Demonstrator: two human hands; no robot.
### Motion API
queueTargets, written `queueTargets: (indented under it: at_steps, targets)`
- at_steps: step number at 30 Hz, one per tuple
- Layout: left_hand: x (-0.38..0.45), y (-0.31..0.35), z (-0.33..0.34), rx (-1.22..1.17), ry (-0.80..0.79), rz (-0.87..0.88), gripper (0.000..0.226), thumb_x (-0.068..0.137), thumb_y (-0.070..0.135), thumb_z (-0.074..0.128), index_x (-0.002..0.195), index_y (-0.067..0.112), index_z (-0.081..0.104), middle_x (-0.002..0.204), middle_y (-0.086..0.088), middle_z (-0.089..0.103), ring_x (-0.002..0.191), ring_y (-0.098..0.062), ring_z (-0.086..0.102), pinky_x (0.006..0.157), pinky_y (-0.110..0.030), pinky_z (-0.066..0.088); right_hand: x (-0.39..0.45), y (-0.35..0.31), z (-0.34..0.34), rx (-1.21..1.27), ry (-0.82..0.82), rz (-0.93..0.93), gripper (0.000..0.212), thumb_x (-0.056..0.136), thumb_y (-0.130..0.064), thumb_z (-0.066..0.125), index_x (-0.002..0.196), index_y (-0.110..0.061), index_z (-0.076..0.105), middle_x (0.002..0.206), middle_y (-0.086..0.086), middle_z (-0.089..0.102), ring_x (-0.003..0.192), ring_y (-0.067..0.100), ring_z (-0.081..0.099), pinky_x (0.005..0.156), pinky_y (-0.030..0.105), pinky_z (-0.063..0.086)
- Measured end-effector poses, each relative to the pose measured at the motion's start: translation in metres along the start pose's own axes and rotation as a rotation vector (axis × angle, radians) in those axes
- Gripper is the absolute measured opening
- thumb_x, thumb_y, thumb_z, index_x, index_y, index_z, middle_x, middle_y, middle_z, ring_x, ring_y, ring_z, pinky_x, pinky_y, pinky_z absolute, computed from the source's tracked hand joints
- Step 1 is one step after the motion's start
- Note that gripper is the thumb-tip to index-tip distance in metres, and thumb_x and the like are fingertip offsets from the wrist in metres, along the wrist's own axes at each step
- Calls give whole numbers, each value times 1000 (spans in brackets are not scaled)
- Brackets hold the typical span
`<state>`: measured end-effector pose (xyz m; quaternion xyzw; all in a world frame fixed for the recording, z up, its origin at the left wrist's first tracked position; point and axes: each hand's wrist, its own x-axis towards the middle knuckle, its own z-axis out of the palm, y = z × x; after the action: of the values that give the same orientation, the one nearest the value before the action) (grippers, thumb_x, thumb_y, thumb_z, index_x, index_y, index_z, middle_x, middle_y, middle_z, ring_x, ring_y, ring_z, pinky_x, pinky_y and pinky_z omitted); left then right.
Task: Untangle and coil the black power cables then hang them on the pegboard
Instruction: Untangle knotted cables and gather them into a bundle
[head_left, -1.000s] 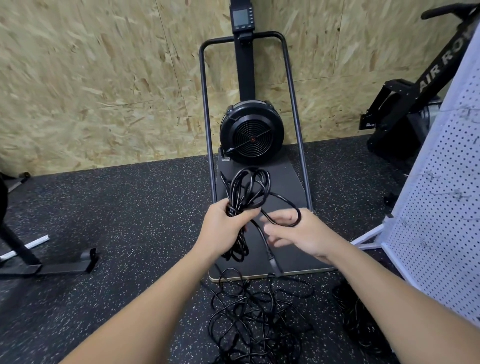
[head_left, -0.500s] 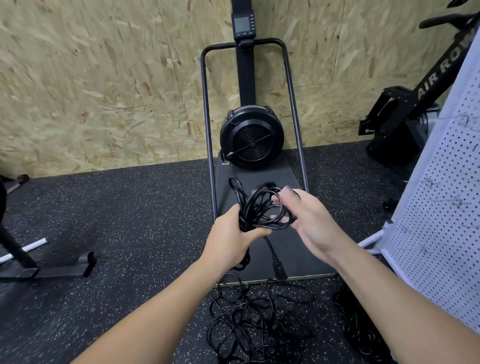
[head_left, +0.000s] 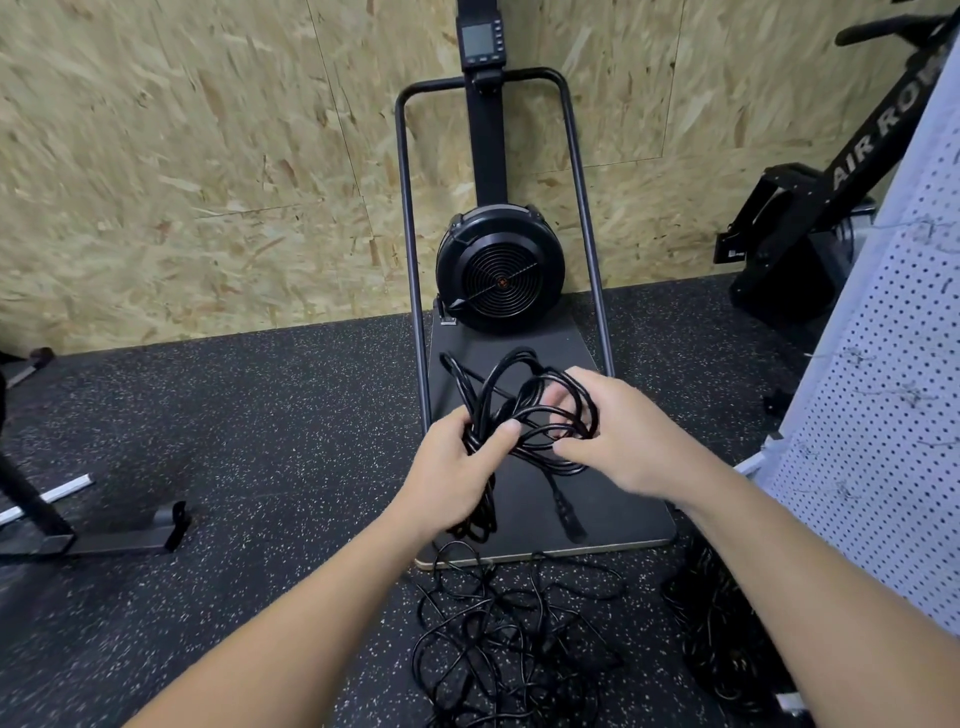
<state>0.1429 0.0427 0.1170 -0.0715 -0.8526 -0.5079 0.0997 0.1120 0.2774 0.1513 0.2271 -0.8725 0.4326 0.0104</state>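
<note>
My left hand (head_left: 457, 467) grips a bundle of black power cable (head_left: 511, 395) in loose loops, held above the floor. My right hand (head_left: 618, 436) curls its fingers around the loops on the bundle's right side. The cable's plug end (head_left: 566, 514) hangs below the two hands. A tangled heap of black cables (head_left: 509, 639) lies on the floor under my arms. A second dark cable pile (head_left: 722, 623) lies lower right, partly hidden by my right forearm. The white pegboard (head_left: 883, 415) stands at the right edge.
A black fan machine (head_left: 500, 267) on a dark platform (head_left: 634, 525) with a tubular frame stands against the chipboard wall ahead. A rower (head_left: 810, 218) sits behind the pegboard. A black metal stand foot (head_left: 124, 535) lies at the left on the speckled rubber floor.
My right hand has brought the loose loop up and over onto the bundle and now wraps around it. The plug end has risen with it. The left hand keeps its grip.
</note>
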Motion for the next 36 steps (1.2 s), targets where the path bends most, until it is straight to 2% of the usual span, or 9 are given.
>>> queueTargets:
  at_steps: [3,5,8,12,18,23,27,31,36]
  targets:
    - [1,4,-2,-28,-8,33,11,109,37,68,113,28,75,110,19,80,105,-2,73,94,-29,56,1,3,2,-126,132,-21,21,94,-7,75,87,-26,67,82,-5,71,77,18,63,77,47,57]
    - [0,9,-1,-45,-17,-11,14,111,39,64,108,28,73,98,21,78,89,2,69,84,-25,52,0,4,1,-90,136,-86,27,100,-7,70,87,-31,68,84,-7,71,78,18,63,76,46,56]
    - [-2,10,0,-97,-47,-67,43,117,50,46,100,18,69,88,6,77,77,-6,65,78,-32,49,-3,4,5,-113,176,-260,28,101,4,61,95,-23,69,91,-8,64,89,19,61,80,46,52]
    - [-3,13,-1,-175,-53,-45,57,119,50,35,95,10,68,80,2,73,70,-11,60,72,-30,45,-3,0,15,-199,243,-422,39,95,18,54,121,-6,68,121,0,65,121,24,61,104,42,50]
    - [-2,14,-7,-246,-151,-61,60,120,44,37,91,2,67,73,-2,69,63,-21,54,63,-32,45,-3,0,22,-107,299,-415,29,100,15,57,112,-10,68,113,-3,61,104,24,63,91,46,53]
    - [2,9,0,-287,-81,-271,49,116,42,41,101,5,69,84,-17,77,67,-27,50,67,-42,41,-3,-10,30,-207,314,-522,32,97,17,63,106,-12,74,107,-7,66,103,24,61,92,46,49]
    - [4,6,-2,-342,-92,-367,34,115,40,47,106,17,71,82,-5,78,66,-23,51,59,-34,40,-5,-16,34,-23,140,-476,37,91,25,58,94,-9,71,102,-1,64,95,26,64,85,46,53]
    - [4,-1,-7,-367,-193,-346,20,114,36,55,107,32,73,76,4,61,58,-18,51,54,-29,43,-5,-19,30,171,65,-370,42,87,27,58,77,-10,74,97,1,69,97,27,69,90,42,55]
    - [1,13,-17,-373,-396,-213,24,114,17,55,133,24,68,79,1,72,54,-22,53,49,-27,42,-1,-18,32,165,362,-252,37,88,14,69,99,-21,72,105,-8,72,104,20,71,91,40,57]
